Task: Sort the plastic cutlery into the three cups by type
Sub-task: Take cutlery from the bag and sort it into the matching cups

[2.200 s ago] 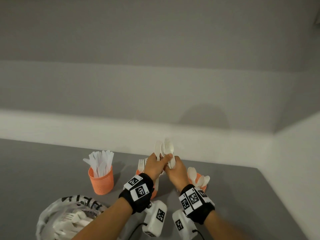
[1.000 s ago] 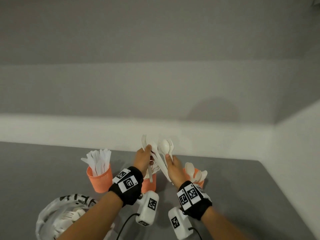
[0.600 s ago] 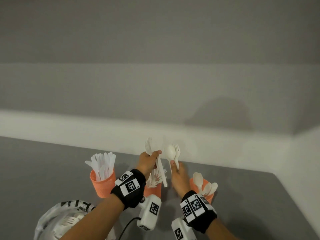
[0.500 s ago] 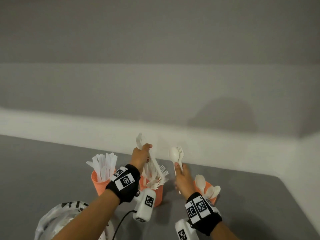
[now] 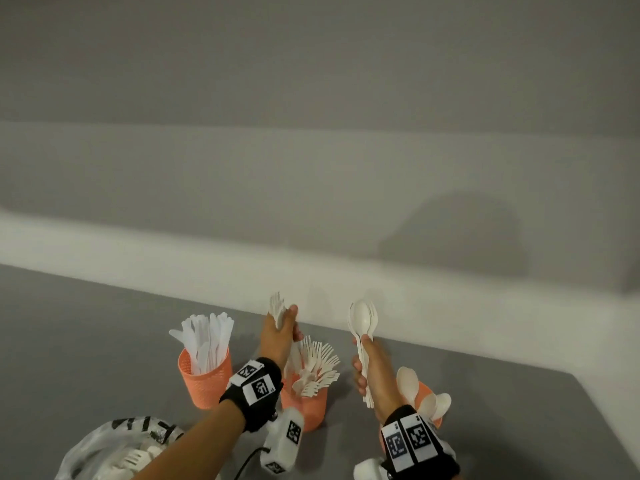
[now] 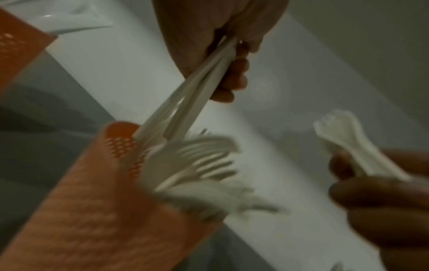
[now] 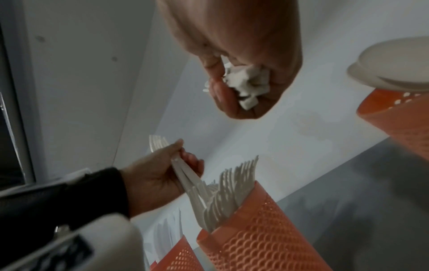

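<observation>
Forks (image 5: 277, 308) in left hand (image 5: 277, 336): now split from mixed bunch, handles entering middle cup (image 5: 304, 408) among forks already there; fork sorting near done. Left fingers clamped on fork necks, wrist tipped down. Right hand (image 5: 369, 367) raised beside, gripping spoon-and-fork bundle (image 5: 362, 318). Spoon cup (image 5: 424, 393) right, knife cup (image 5: 206, 379) left.
</observation>
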A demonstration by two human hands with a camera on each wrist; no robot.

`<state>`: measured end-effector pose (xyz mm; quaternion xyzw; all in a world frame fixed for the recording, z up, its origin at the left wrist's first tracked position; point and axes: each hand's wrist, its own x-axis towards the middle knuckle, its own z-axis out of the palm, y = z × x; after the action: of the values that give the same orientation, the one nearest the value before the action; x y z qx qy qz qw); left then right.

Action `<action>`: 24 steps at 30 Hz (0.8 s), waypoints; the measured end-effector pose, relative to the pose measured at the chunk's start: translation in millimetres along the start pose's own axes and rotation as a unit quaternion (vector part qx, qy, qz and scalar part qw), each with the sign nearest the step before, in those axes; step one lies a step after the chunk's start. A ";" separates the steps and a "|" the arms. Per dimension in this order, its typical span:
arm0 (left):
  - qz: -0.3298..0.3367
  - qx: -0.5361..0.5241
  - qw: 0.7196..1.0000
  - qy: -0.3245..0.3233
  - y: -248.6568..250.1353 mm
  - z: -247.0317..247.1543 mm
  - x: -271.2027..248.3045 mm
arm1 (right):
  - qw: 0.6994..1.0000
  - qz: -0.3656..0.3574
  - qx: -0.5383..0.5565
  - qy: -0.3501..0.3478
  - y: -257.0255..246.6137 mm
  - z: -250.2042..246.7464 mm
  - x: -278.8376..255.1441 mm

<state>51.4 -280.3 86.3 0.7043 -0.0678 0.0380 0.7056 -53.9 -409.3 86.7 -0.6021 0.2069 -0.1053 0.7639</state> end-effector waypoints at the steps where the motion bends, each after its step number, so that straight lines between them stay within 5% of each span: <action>1: -0.008 -0.003 1.000 -0.019 -8.0 0.2 -3.0 | 1.000 -0.001 -0.002 0.000 -0.5 -0.9 0.1; 4: 0.012 0.059 0.997 -0.046 -29.7 -2.2 -8.5 | 1.000 -0.004 -0.026 -0.004 1.5 -1.2 0.7; 7: 0.110 0.167 0.977 -0.071 -36.1 -6.8 -10.2 | 0.999 -0.006 -0.045 -0.008 3.2 2.1 -3.0; 12: 0.244 0.376 0.885 -0.124 -49.7 -9.9 -8.1 | 0.999 -0.012 -0.030 -0.016 1.6 7.9 -10.0; 16: 0.165 0.497 0.832 -0.182 -40.5 -11.8 -12.3 | 0.999 -0.018 -0.035 -0.022 -0.7 6.3 -11.3; 18: 0.136 0.481 0.845 -0.190 -27.0 -10.2 -15.4 | 0.998 -0.021 -0.041 -0.032 -2.1 5.2 -13.3; 22: 0.103 0.225 0.955 -0.162 17.3 3.8 -32.5 | 0.997 -0.033 -0.048 -0.046 -2.4 8.0 -17.6; 24: 0.056 0.138 0.969 -0.195 32.5 13.5 -38.6 | 0.997 -0.042 -0.052 -0.050 -1.5 12.1 -18.6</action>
<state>7.9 -292.0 112.6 0.7837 -0.2375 -0.0517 0.5716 -65.0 -391.4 93.9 -0.6536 0.1480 -0.0966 0.7359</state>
